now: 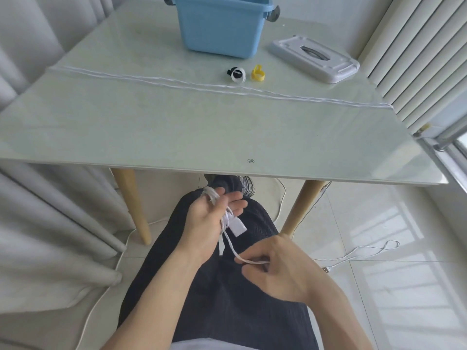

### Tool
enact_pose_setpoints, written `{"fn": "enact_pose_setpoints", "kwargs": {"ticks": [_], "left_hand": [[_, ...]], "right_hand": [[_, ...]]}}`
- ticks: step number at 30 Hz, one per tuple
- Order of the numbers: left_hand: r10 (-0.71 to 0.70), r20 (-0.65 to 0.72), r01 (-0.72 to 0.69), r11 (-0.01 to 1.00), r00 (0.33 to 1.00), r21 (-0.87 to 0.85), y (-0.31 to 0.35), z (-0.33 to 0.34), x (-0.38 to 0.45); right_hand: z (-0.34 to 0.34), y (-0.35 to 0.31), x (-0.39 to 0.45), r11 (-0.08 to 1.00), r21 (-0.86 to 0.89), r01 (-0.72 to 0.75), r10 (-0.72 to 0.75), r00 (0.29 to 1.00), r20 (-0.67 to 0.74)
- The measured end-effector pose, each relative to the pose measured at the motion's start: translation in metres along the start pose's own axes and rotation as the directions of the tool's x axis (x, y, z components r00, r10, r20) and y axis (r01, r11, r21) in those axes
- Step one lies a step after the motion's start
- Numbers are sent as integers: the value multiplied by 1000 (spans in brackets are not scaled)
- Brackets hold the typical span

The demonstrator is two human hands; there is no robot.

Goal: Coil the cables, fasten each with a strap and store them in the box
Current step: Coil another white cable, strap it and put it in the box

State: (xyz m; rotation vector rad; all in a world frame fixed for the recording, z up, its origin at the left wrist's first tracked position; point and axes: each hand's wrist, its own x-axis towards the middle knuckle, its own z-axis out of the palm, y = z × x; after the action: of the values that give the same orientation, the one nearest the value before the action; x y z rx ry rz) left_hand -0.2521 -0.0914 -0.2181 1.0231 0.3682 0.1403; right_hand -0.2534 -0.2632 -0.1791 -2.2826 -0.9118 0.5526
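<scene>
White cable (228,239) is the story from the head view, down over the lap below the table edge. Left hand (214,218) is raised palm-up, forearm angled in from the lower left, with turns of that cable wound around its fingers (237,205) and across the palm; a white adapter block (238,227) sits against the heel of that palm. From the wraps, 1 strand drops down and right into the right hand (278,269), which is knuckles-up, fingers curled, pinching the strand between thumb and forefinger just below the left wrist. Beyond both grips, up on the glass table (177,127), another white cable (202,83) lies stretched straight across. Past it sit a black-and-white strap (236,75) and a yellow strap (258,73), just beside each other. Farther still, the blue box (219,26) stands open, its white lid (313,58) lying to the right.
</scene>
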Motion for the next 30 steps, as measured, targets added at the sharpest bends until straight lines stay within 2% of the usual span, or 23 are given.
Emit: {"fn": "enact_pose_setpoints", "kwargs": {"ticks": [3, 7, 11, 14, 16, 20, 23, 26, 28, 30], "left_hand": [[56, 183, -122, 920, 982, 373, -2, 3, -7], [-137, 388, -122, 811, 911, 572, 3, 0, -11], [-329, 430, -5, 789, 841, 614, 15, 2, -13], [-416, 530, 30, 806, 739, 591, 27, 5, -17], [-453, 568, 33, 800, 687, 599, 30, 7, -19], [-468, 538, 23, 769, 702, 638, 32, 8, -18], [-482, 510, 76, 776, 712, 626, 32, 1, -16], [-438, 383, 184, 818, 813, 545, 28, -2, -13], [-391, 292, 291, 898, 873, 331, 25, 0, -12], [-362, 243, 384, 922, 900, -49, 22, -2, -7]], "right_hand": [[-2, -6, 2, 998, -24, 54, -54, 998, -10], [-11, -4, 3, 997, 53, 58, -53, 994, -94], [-20, -2, 1, 998, 61, -13, 29, 962, -272], [-27, -5, -1, 967, 237, -93, 176, 918, -356], [-32, -5, -1, 942, 321, -92, 213, 907, -365], [-35, -1, 1, 927, 363, -90, 226, 908, -352], [-32, 5, 2, 910, 405, -87, 239, 909, -342], [-29, 13, 4, 905, 410, -114, 288, 873, -393], [-26, 18, 5, 918, 360, -168, 313, 863, -397], [-22, 20, 5, 924, 338, -181, 308, 875, -373]]}}
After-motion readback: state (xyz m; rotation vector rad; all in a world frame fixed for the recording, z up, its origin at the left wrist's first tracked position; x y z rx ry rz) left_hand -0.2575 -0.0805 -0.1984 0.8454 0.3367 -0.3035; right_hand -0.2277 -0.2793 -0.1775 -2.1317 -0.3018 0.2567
